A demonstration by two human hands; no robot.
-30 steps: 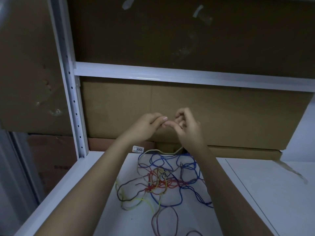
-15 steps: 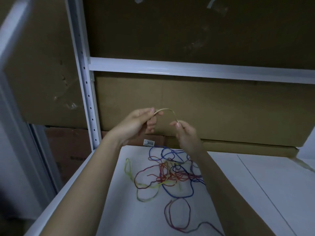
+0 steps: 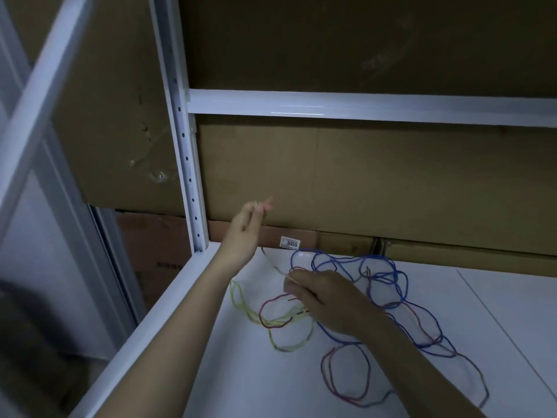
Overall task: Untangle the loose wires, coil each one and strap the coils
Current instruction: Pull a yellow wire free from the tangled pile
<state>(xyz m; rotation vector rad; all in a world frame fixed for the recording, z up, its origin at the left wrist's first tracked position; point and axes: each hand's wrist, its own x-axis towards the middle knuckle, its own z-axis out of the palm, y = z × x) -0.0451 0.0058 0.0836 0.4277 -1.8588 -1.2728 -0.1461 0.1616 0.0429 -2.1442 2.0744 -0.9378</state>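
Observation:
A tangle of loose wires [image 3: 376, 285] in blue, red, yellow and purple lies on the white shelf [image 3: 229, 381]. My left hand [image 3: 245, 227] is raised above the shelf's back left corner and pinches one end of a thin pale wire [image 3: 272, 263] at its fingertips. That wire runs down in a curve to my right hand [image 3: 316, 294], which pinches it low over the tangle, near the red and yellow loops. A purple loop [image 3: 346, 375] lies nearest to me.
A white perforated upright [image 3: 187, 158] stands at the shelf's back left corner, with a white crossbeam [image 3: 361, 107] above. Brown cardboard boxes [image 3: 361, 182] fill the back. A small label reading 3055 [image 3: 290, 242] sits at the shelf's rear edge.
My hands have moved apart: the left one rose and went left with the pale wire's end, the right one dropped onto the tangle, drawing the wire out between them.

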